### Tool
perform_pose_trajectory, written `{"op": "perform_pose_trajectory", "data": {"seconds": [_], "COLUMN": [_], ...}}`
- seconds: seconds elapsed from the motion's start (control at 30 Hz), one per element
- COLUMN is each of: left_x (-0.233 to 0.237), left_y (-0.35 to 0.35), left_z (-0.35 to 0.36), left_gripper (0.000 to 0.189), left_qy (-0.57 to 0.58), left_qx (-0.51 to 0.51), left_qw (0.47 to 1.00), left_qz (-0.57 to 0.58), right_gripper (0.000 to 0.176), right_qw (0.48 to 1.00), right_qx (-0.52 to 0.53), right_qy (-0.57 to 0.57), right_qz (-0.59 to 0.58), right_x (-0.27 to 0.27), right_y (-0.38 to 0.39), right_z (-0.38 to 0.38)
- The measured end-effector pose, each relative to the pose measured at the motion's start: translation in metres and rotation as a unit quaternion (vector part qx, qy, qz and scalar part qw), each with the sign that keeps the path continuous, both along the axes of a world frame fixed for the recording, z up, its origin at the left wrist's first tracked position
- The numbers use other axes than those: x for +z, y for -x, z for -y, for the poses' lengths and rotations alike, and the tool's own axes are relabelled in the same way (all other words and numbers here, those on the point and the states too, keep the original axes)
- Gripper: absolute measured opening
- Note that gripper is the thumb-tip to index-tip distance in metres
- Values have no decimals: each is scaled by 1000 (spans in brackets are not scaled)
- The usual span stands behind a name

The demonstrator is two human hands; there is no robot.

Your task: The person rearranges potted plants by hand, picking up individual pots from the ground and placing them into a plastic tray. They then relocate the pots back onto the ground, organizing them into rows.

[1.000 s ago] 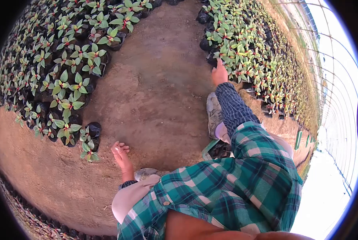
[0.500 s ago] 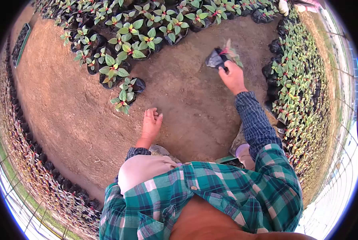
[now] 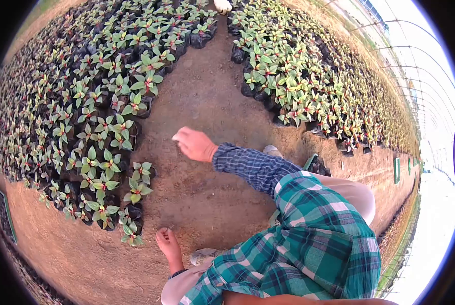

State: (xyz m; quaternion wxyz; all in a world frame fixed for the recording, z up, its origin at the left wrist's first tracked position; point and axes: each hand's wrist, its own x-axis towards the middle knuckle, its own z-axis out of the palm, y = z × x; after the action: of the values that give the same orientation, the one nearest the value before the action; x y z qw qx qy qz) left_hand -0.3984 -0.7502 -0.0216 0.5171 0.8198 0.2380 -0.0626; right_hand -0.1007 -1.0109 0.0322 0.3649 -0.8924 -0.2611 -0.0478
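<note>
My right hand (image 3: 196, 144) is over the bare soil with its fingers stretched to the left, holding nothing that I can see. My left hand (image 3: 167, 243) is low over the ground, fingers loosely curled, nothing visible in them. Left of my right hand, at the edge of the block, a seedling (image 3: 136, 190) with green leaves and a reddish centre stands in a black bag. Another bagged seedling (image 3: 131, 229) is nearest to my left hand, a short gap away.
A dense block of bagged seedlings (image 3: 85, 112) fills the left, and a second block (image 3: 298, 71) lies to the right. Bare soil (image 3: 202, 96) runs between them. Green-edged trays lie at the left (image 3: 6, 216) and near my foot (image 3: 312, 163). A white-gloved hand (image 3: 223, 5) shows at the top.
My right hand held a bagged seedling and has let it go. The view has turned; more seedlings now stand at the near edge of the left block. My left hand remains low and curled.
</note>
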Motion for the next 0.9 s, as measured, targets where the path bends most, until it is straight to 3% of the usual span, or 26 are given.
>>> {"op": "perform_pose_trajectory", "data": {"seconds": [0.1,0.13,0.17,0.23,0.3,0.37,0.43,0.5,0.6,0.67,0.73,0.9], "left_x": [-9,-10,-11,-8,-6,-4,-5,-6,-10,-2,0,-6], "left_y": [3,1,2,6,3,6,0,1,-1,-8,-10,-9], "left_z": [-19,-21,-21,-21,-17,-12,-13,-15,-19,-17,-18,-20], "left_gripper": [14,14,13,12,12,14,15,20,25,26,27,25], "left_qy": [-82,-86,-87,-92,-56,-59,-75,-131,-119,-117,-107,-117], "left_qx": [-15,-12,-19,-23,-47,-29,-3,-91,-111,-118,-104,-99], "left_qw": [996,996,996,995,997,997,997,987,986,984,985,986], "left_qz": [-9,-7,-8,-20,-39,-46,-33,-18,-48,-67,-86,-72], "right_gripper": [34,41,47,52,44,26,20,17,20,22,24,12], "right_qw": [947,920,895,860,875,918,919,927,920,952,993,978], "right_qx": [-304,-359,-428,-462,-434,-324,-319,-298,-320,-198,-33,171], "right_qy": [79,120,113,210,214,229,231,226,-45,5,111,98], "right_qz": [69,105,51,50,-28,4,3,22,-223,-232,26,68], "right_x": [-18,-23,-11,-6,-7,-29,-45,-38,-1,13,14,6], "right_y": [-33,-42,-46,-53,-61,-67,-81,-83,-70,-67,-70,-69], "right_z": [108,142,163,200,226,256,265,246,170,124,78,-32]}}
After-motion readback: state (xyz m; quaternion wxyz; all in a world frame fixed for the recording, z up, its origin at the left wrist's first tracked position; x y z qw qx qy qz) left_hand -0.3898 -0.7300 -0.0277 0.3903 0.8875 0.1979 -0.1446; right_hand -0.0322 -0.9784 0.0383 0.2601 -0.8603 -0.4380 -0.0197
